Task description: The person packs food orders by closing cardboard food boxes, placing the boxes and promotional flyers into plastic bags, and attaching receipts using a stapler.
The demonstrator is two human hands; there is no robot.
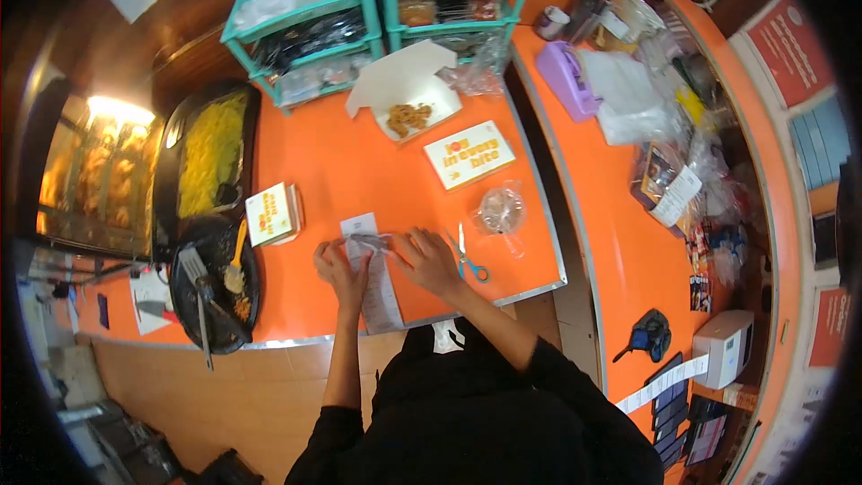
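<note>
Near the front edge of the orange table, both of my hands are at a small clear plastic packet (366, 242) that lies over a long white paper slip (382, 299). My left hand (343, 271) pinches its left side, and my right hand (422, 260) has its fingertips closed at the right side. To the right lie blue-handled scissors (470, 268) and a round wrapped container (501, 211). A closed printed box (470, 155) sits farther back, beside an open white box (440, 99) with fried pieces in it. Another small printed box (272, 216) stands to the left.
At the left are a tray of yellow rice (212, 157) and a black pan (215, 305) with utensils. Teal racks (310, 13) stand at the back. Across a gap on the right, a second counter (575, 180) holds a purple container (567, 81), plastic bags and a printer (721, 350).
</note>
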